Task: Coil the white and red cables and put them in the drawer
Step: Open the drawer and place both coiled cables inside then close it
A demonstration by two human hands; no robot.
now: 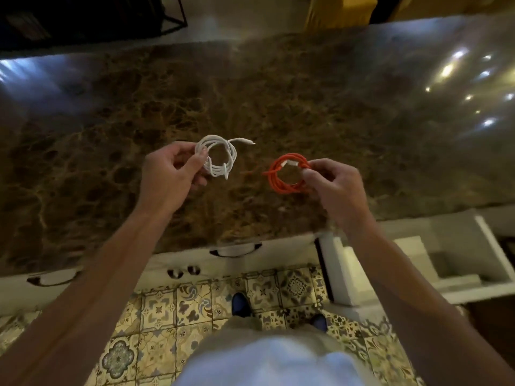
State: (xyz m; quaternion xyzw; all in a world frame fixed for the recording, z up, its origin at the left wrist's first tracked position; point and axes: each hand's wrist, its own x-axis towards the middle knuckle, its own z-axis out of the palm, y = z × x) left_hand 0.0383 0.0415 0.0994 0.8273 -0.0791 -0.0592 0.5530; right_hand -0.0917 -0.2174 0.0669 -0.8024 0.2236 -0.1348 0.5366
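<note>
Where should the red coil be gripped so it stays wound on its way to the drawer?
Pinch all strands of the red cable together on its right rim, where the right hand now holds it. A loose tail sticks out on the left, so gripping there would bundle nothing.

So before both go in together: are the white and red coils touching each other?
Apart. The head view shows bare countertop between the white coil in the left hand and the red coil in the right hand.
</note>
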